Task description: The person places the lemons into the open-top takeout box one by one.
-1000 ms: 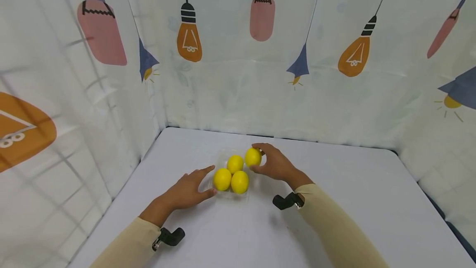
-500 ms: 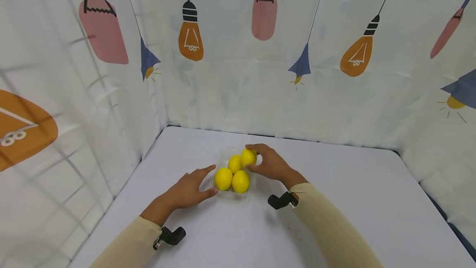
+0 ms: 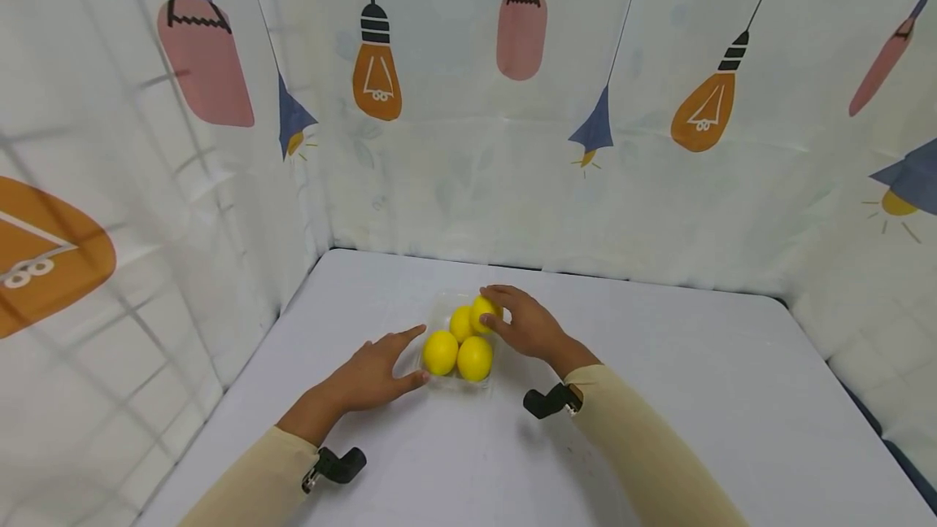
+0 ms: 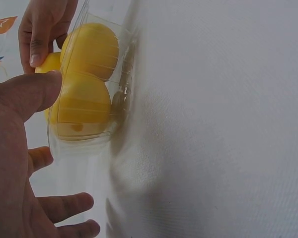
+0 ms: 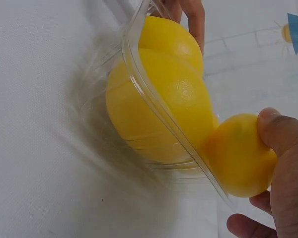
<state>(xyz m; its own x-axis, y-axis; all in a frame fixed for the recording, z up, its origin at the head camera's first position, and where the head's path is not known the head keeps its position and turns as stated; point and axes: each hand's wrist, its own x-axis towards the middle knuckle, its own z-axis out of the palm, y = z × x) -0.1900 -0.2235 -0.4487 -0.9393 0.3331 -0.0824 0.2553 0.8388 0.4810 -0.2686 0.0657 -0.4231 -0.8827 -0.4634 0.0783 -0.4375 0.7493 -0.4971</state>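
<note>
A clear plastic container [image 4: 84, 146] stands on the white table and holds three yellow lemons, among them the front left one [image 3: 440, 353] and the front right one [image 3: 475, 359]. My right hand [image 3: 529, 325] pinches another lemon [image 5: 241, 156] between thumb and fingers, at the container's back right rim, partly over it. The back lemon [image 3: 460, 323] sits beside the held one. On the container's left side, my left hand [image 3: 372, 376] has its fingers spread, with the thumb tip close to the rim; whether it touches cannot be told.
The white table [image 3: 644, 397] stretches out on both sides of the container. A pale curtain [image 3: 468, 185] printed with hanging lamps stands behind and to the left. Both wrists wear a small black device, such as the one on the right wrist [image 3: 549, 402].
My right hand has moved left with the lemon, from the container's right edge to the back right part. The thumb now lies across the lemon's front. My left hand has stayed put.
</note>
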